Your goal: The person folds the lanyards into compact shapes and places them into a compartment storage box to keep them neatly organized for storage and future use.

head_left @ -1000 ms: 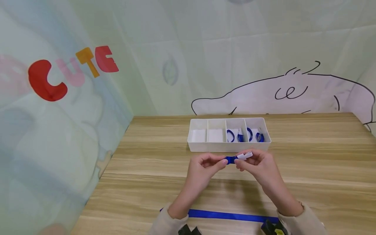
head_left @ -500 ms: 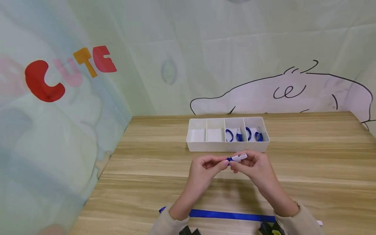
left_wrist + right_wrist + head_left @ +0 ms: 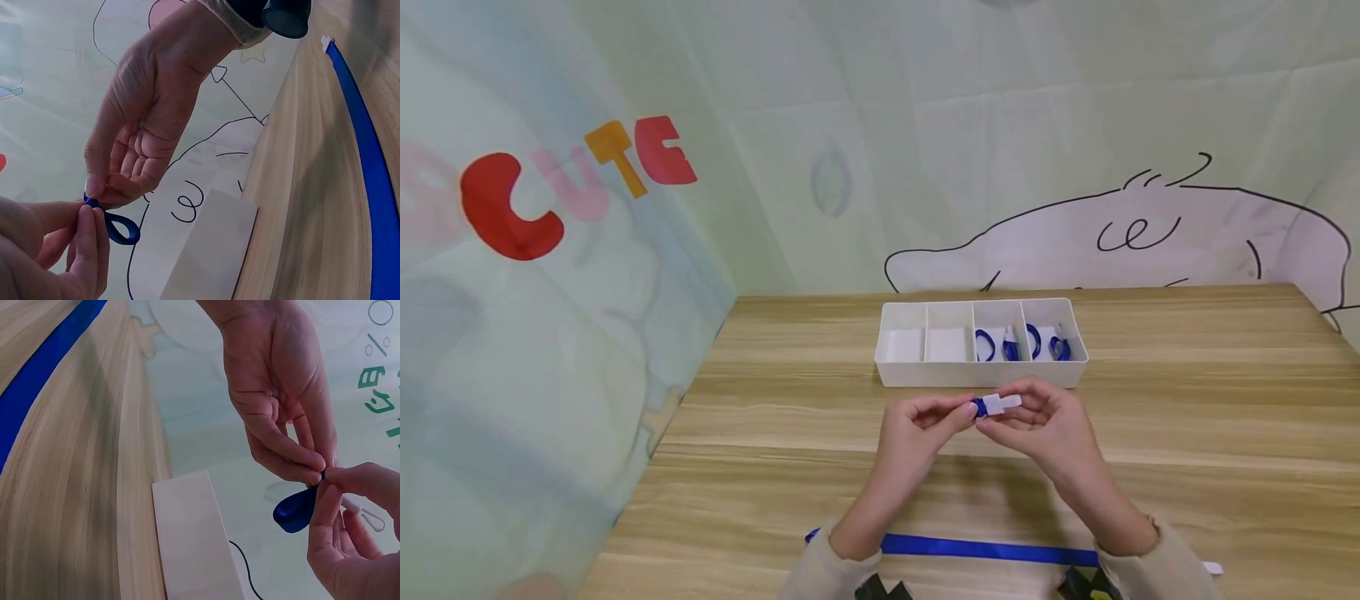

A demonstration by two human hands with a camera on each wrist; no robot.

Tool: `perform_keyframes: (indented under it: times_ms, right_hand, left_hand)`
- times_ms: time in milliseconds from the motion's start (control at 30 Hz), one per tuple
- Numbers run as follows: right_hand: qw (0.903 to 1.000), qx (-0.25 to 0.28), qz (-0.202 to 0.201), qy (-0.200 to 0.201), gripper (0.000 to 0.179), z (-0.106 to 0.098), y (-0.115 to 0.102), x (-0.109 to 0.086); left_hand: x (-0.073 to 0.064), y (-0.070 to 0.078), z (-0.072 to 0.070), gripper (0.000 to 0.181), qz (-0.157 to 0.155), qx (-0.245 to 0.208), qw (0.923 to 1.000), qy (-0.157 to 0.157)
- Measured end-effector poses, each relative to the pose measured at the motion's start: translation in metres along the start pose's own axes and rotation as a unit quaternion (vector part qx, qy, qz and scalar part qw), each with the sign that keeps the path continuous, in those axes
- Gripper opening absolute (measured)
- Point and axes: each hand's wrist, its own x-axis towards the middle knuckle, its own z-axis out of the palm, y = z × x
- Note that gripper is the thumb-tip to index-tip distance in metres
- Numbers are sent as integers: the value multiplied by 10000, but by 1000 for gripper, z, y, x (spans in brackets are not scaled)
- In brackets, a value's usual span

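Note:
Both hands are raised in front of the tray and meet at a blue lanyard (image 3: 980, 407) with a white plastic clip (image 3: 997, 404). My left hand (image 3: 916, 433) pinches the blue strap between thumb and fingertips. From the other side my right hand (image 3: 1054, 427) also pinches it, and the clip points right across its fingers. In the right wrist view a flat loop of the strap (image 3: 297, 510) hangs below the fingertips. Fingers partly cover the middle of the lanyard. Another blue lanyard (image 3: 985, 548) lies stretched out on the table near the forearms, its white end (image 3: 1212, 568) beyond the right sleeve.
Behind the hands stands a white tray (image 3: 940, 374) with several compartments. Its two right compartments hold coiled blue lanyards (image 3: 1011, 346) with white clips; the two left ones show bare bottoms. A printed cloth (image 3: 820, 125) hangs behind the wooden table (image 3: 760, 433).
The white clip has turned and shifted left, with its broad side now showing. Less blue strap shows between the fingertips. My right hand has moved slightly left; the left hand stays nearly in place.

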Motion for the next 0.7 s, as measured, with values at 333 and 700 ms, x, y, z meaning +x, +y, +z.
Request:
perform_keyframes:
  times_ms: [333,700]
  right_hand:
    - [9960,-287,-823,206,25,7,7,-2]
    - [9753,-831,-1993,471,20,14,15,-2]
  left_hand:
    - [2,-1,-1,17,14,-233,9995,194]
    - [3,-2,-1,19,-158,-504,9981,323]
